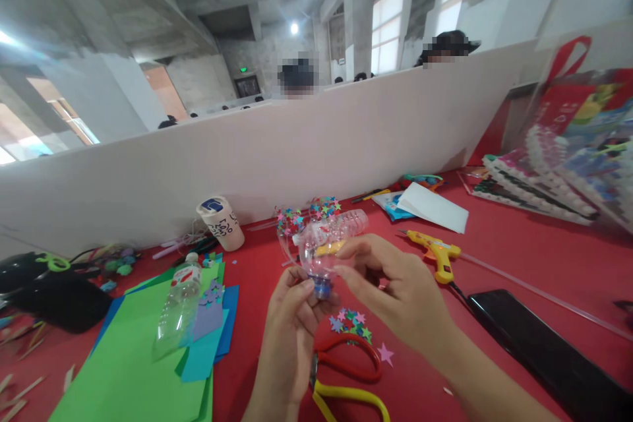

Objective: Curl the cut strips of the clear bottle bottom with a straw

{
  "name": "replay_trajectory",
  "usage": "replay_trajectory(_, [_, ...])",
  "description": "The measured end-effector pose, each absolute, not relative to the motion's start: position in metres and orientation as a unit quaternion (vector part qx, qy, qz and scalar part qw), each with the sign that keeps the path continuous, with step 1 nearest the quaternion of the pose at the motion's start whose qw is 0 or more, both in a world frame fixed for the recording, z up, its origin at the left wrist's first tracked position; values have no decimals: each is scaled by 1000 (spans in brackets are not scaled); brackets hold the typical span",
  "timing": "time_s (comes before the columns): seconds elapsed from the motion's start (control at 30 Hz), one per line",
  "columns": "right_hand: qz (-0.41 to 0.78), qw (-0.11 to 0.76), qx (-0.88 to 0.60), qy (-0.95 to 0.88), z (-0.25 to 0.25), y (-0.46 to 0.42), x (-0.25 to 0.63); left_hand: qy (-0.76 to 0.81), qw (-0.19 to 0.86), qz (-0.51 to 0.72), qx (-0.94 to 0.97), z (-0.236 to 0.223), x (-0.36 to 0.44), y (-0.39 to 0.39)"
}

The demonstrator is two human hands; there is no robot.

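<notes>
My left hand point(291, 316) grips the blue-capped neck end of a cut clear plastic bottle piece point(324, 244) decorated with small coloured star stickers. My right hand point(390, 287) is pinched at the side of that piece, fingers pressed against its wall; what the fingertips hold, if anything, is too small to see. Both hands hover above the red table point(514, 257). Loose star stickers point(351, 323) lie under the hands, beside red and yellow scissors point(346, 369).
A whole clear bottle point(180, 303) lies on green and blue paper sheets point(143, 356) at left. A yellow glue gun point(438, 252), a dark phone point(544, 349), a paper cup point(221, 222), white paper point(432, 206) and bags at right. A white partition point(297, 151) stands behind; people beyond it.
</notes>
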State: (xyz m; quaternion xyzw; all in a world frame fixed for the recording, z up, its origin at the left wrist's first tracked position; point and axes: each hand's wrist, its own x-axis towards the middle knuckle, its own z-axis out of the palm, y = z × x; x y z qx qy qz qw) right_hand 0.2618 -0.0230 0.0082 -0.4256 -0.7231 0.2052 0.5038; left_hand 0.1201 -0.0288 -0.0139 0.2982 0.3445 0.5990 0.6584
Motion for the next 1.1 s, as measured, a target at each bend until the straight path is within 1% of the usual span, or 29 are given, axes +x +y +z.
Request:
replay_trajectory(0.37, [219, 492, -471, -699, 11, -17, 260, 336, 657, 605, 298, -13, 121, -28])
replay_trajectory(0.83, [344, 486, -431, -678, 10, -19, 258, 349, 671, 590, 282, -14, 118, -26])
replay_trajectory(0.93, [320, 485, -428, -692, 7, -16, 255, 351, 668, 596, 275, -14, 120, -26])
replay_trajectory(1.1, [216, 485, -427, -732, -2, -13, 252, 342, 679, 599, 251, -14, 119, -26])
